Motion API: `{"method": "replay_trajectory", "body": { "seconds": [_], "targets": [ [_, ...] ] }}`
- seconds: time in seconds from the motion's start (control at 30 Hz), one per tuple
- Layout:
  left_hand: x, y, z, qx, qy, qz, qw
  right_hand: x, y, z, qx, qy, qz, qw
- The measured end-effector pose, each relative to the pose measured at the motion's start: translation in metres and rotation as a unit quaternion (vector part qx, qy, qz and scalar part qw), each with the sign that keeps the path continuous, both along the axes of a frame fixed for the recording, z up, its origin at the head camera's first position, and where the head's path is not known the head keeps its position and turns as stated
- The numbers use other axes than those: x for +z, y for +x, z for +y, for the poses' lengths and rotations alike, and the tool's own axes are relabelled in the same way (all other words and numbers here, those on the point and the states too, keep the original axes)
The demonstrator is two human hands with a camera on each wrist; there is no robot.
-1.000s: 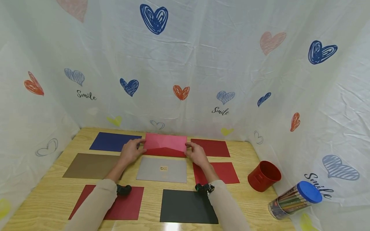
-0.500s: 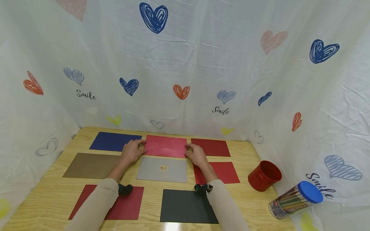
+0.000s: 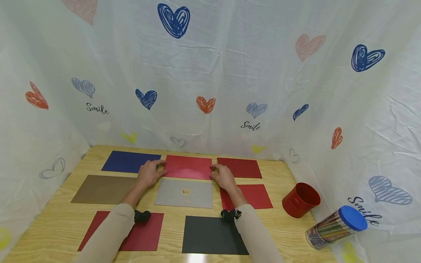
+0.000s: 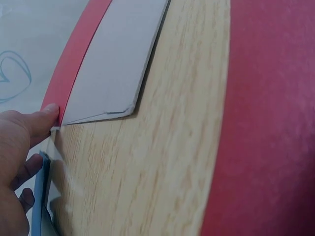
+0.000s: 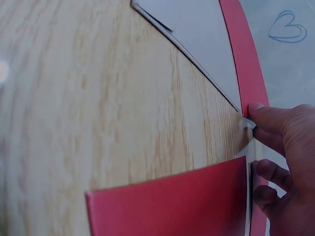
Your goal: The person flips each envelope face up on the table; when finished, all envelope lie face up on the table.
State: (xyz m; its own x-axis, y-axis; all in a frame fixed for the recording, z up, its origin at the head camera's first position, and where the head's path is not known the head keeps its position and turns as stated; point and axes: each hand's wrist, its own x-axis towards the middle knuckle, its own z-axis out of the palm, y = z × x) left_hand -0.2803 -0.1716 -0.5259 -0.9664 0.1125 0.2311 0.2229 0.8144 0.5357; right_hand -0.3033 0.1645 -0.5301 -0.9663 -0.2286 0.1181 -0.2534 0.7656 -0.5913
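Observation:
A pinkish-red envelope lies at the back middle, its plain face up. At its left end my left hand pinches the edge, with the thumb on top near the front corner. My right hand grips the other end in the same way, and its thumb shows on the red strip in the right wrist view. Just in front of this envelope is a grey-white one with a small gold print. The undersides of the fingertips are hidden.
Around lie flat envelopes: blue, brown, dark red, bright red, crimson and black. A red cup and a blue-lidded pencil tub stand at the right. A white curtain hangs behind.
The pink-red envelope, earlier showing a darker flap-like band along its near edge, has lowered and now lies flat with an even face. Both hands stay at its ends.

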Motion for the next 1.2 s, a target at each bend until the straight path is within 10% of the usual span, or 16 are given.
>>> {"method": "replay_trajectory", "body": {
  "seconds": [1.2],
  "targets": [
    [-0.0011, 0.0003, 0.0002, 0.021, 0.014, -0.017, 0.9995, 0.0031, 0.0028, -0.004, -0.022, 0.011, -0.002, 1.0]
  ]
}}
